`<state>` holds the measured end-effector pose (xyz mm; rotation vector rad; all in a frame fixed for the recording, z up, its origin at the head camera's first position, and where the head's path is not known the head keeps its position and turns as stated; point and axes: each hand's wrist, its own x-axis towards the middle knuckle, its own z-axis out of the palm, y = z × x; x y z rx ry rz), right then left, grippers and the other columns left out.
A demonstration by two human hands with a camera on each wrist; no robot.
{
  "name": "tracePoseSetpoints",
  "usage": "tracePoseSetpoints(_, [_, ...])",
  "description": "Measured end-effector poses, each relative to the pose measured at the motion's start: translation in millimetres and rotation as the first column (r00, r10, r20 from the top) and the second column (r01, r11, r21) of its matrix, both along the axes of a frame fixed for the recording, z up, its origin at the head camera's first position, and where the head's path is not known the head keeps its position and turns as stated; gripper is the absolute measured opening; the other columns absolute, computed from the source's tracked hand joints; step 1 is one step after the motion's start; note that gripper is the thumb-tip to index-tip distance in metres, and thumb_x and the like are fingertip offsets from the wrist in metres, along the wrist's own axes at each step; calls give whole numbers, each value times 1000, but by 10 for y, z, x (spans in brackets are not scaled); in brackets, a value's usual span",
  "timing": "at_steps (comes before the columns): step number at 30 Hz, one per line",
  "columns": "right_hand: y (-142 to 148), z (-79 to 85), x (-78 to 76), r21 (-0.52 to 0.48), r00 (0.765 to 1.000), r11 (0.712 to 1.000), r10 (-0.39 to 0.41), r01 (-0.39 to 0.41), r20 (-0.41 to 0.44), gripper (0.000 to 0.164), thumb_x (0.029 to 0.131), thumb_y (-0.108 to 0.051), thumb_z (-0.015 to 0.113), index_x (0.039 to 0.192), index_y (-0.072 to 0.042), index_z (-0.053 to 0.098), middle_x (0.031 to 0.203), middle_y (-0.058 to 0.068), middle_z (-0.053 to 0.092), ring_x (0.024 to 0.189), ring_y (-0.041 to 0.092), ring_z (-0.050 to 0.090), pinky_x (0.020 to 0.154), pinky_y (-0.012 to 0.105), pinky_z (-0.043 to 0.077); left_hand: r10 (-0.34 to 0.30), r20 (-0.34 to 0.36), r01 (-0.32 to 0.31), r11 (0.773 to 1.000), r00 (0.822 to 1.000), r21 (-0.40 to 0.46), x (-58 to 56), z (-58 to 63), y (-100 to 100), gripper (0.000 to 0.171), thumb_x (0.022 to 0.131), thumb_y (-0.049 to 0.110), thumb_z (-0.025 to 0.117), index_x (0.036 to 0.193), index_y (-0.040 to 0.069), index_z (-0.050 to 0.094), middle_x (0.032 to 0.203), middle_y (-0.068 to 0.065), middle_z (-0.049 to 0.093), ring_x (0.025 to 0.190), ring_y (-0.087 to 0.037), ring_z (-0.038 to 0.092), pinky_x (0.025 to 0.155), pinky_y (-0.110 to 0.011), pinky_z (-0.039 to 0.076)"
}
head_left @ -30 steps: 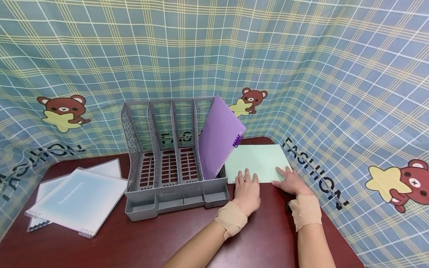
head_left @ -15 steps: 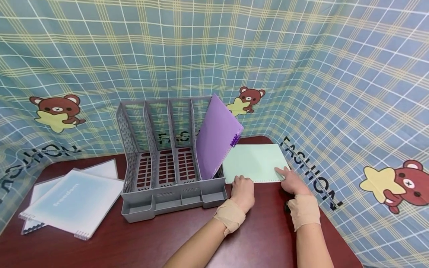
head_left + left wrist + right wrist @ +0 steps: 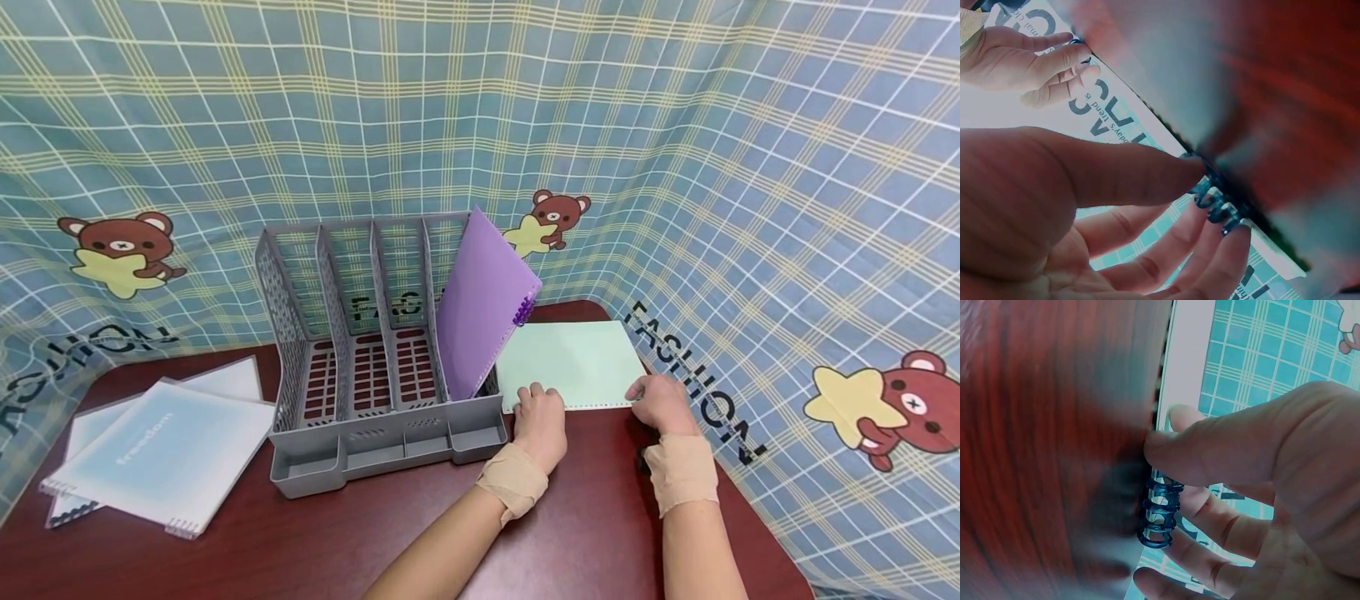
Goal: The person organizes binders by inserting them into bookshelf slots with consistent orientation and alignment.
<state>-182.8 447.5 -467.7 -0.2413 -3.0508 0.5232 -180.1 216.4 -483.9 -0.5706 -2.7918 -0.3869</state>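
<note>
A pale green spiral notebook (image 3: 573, 358) lies flat on the table, its bound edge facing me. My left hand (image 3: 542, 425) grips the left end of that edge; in the left wrist view its thumb presses the dark coil (image 3: 1213, 203) with the fingers curled opposite. At the right end, my right hand (image 3: 665, 404) pinches the same edge. The right wrist view shows thumb and index finger meeting there beside another coil section (image 3: 1160, 512). Left of the notebook, a purple notebook (image 3: 483, 308) leans in the rightmost slot of a grey file rack (image 3: 390, 442).
Overlapping notebooks, the top one (image 3: 161, 454) pale blue and white, lie left of the rack on the dark red table (image 3: 360, 542). A plaid curtain (image 3: 360, 125) with printed bears hangs close behind the table and along its right side.
My left fingers, spread flat on the green cover before, have curled at its near edge. My right hand has drawn its fingers in from the cover to the right corner. The view shifts slightly.
</note>
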Motion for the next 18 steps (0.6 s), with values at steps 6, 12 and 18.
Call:
tracePoseSetpoints(6, [-40, -17, -3, 10, 1000, 1000, -19, 19, -1, 23, 71, -4, 58, 88, -9, 73, 91, 19, 67, 101, 49, 55, 101, 60, 33, 5, -29, -4, 999, 1000, 44, -14, 11, -25, 18, 74, 17, 79, 81, 12, 63, 87, -9, 55, 87, -27, 51, 63, -35, 44])
tracePoseSetpoints(12, [-142, -27, -18, 104, 999, 994, 31, -31, 9, 58, 69, -20, 71, 125, -7, 64, 120, 32, 57, 112, 54, 48, 94, 65, 38, -8, -36, 9, 1000, 999, 27, -22, 7, -25, 22, 73, 17, 79, 86, 12, 62, 90, -7, 55, 88, -28, 50, 65, -35, 43])
tracePoseSetpoints(18, [-299, -62, -79, -4, 984, 995, 100, -100, 147, 85, 75, -31, 73, 152, -13, 41, 153, 37, 23, 140, 59, 11, 103, 79, 12, -22, -31, 23, 999, 999, 24, -35, 69, -17, 27, 75, 17, 78, 91, 11, 57, 95, -9, 53, 92, -30, 47, 70, -35, 42])
